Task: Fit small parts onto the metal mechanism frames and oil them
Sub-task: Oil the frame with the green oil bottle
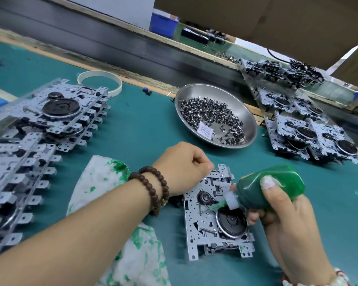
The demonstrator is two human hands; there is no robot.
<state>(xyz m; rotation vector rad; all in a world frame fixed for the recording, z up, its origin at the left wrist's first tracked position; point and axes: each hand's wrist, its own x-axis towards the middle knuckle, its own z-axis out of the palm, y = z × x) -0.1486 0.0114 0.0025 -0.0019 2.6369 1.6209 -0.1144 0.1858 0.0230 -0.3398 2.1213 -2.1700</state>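
Observation:
A metal mechanism frame (196,240) with a black flywheel lies flat on the green mat in front of me. My left hand (184,168) grips the frame's upper left edge, fingers curled over it. My right hand (285,219) grips a green oil bottle (277,184), tilted down to the left. The bottle's white cap and thin green nozzle (217,206) point onto the frame's middle, beside the small black pulley. A steel bowl (242,112) holding several small dark metal parts and a paper label sits beyond the frame.
Stacks of frames lie at the left (56,112) and at the right (310,133). A green-stained white cloth (103,182) lies under my left forearm. A white ring (99,79) sits at the back. A wooden-edged conveyor (132,48) runs behind the mat.

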